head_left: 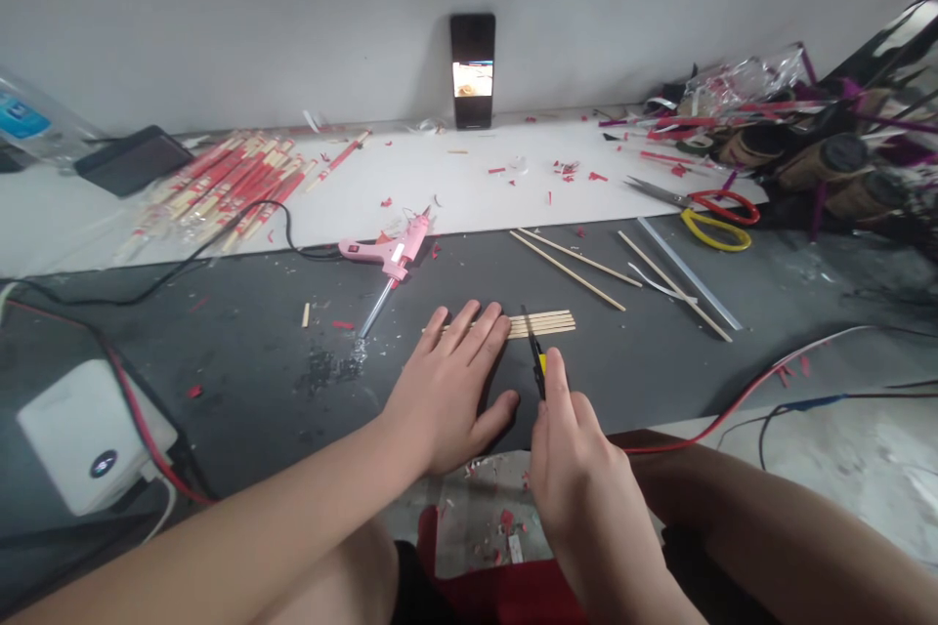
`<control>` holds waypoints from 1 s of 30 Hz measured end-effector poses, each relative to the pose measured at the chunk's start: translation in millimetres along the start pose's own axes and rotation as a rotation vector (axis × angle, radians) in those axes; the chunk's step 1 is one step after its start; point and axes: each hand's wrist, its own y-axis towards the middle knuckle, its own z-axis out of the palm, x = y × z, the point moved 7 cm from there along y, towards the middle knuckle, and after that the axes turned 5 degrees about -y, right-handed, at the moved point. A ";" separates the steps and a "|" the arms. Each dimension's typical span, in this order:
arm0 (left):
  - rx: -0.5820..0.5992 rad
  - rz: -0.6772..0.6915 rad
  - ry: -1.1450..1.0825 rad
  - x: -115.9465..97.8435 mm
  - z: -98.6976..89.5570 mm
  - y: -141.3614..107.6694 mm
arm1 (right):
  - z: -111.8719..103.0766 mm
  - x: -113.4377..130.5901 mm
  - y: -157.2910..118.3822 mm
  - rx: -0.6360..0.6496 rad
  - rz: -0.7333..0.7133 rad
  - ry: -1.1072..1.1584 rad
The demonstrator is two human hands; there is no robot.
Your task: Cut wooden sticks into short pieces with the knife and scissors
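Observation:
My left hand (458, 366) lies flat on a row of thin wooden sticks (553, 322), fingers stretched, pressing them to the grey tabletop. Only their right ends show; the rest is mostly under the hand. Wrapped around a black-and-yellow utility knife (537, 361), my right hand (575, 459) is closed. The blade crosses the sticks just right of my left fingers; whether it has cut into them I cannot tell. Beyond the row lie a few loose wooden sticks (575, 270). A pink glue gun (396, 249) with a clear glue stick rests up and left of my left hand.
A lit phone (473, 68) leans on the wall. Paper-wrapped chopsticks (227, 181) are heaped at the back left. Scissors (693, 205) lie at the right near brown rolls (817, 161). A white box-shaped device (92, 439) and cables (139, 410) occupy the left; red scraps are scattered.

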 end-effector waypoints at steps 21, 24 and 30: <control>-0.028 0.011 -0.016 1.0 1.6 -0.5 | -0.4 -2.7 0.2 0.028 0.030 0.032; -0.030 0.016 -0.014 1.3 1.4 -0.2 | -0.4 -1.8 0.6 0.030 0.032 0.018; -0.036 0.019 -0.019 1.0 1.5 -0.2 | 1.8 -1.5 1.8 0.066 0.036 0.003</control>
